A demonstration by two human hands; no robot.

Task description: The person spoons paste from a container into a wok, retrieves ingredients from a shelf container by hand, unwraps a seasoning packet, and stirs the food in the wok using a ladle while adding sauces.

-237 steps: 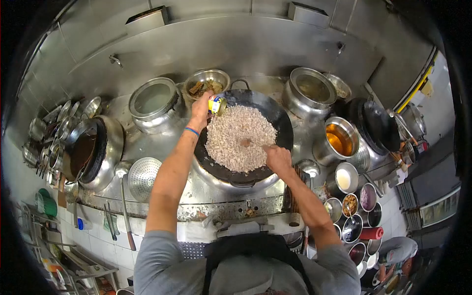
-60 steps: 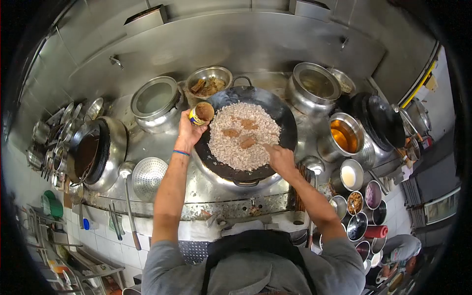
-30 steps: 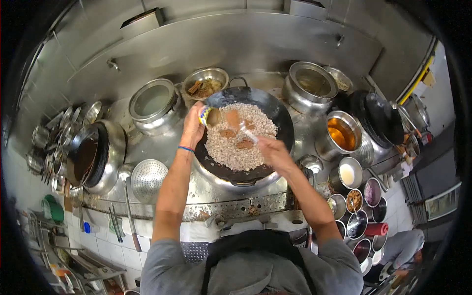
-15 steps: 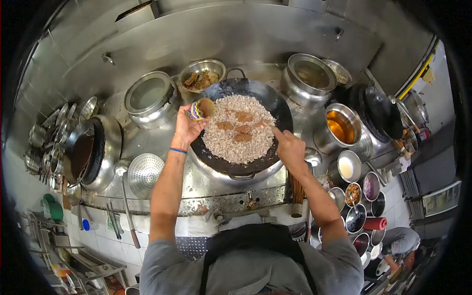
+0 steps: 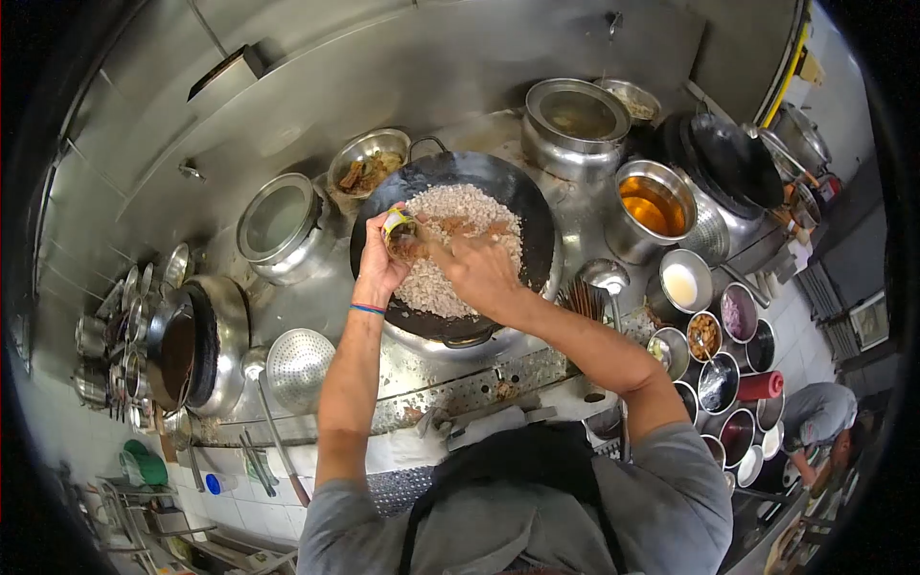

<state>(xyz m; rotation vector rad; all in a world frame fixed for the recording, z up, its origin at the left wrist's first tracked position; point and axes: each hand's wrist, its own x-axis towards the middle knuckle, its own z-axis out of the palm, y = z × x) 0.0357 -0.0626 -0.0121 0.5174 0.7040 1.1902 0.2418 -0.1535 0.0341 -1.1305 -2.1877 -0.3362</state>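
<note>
A large black wok (image 5: 540, 216) holds a heap of pale crumbled food (image 5: 467, 201), with brown powder (image 5: 497, 229) in patches on top. Over the wok's left side, my left hand (image 5: 379, 268) grips a small tin (image 5: 398, 222) with a yellow and blue label, tilted so that brown contents show at its mouth. My right hand (image 5: 482, 276) reaches across the food, its closed fingers at the tin's mouth. Whatever is in those fingers is hidden by the hand and the tin.
Behind the wok are a lidded steel pot (image 5: 577, 120) and a bowl of brown pieces (image 5: 369, 168). A pot of orange liquid (image 5: 657, 203) stands right, beside a ladle (image 5: 604, 276). A perforated skimmer (image 5: 300, 371) lies left. Another person (image 5: 819, 419) crouches at lower right.
My right hand has moved left from the wok's right side to the tin. The tin has tilted further. The whole view has rotated slightly.
</note>
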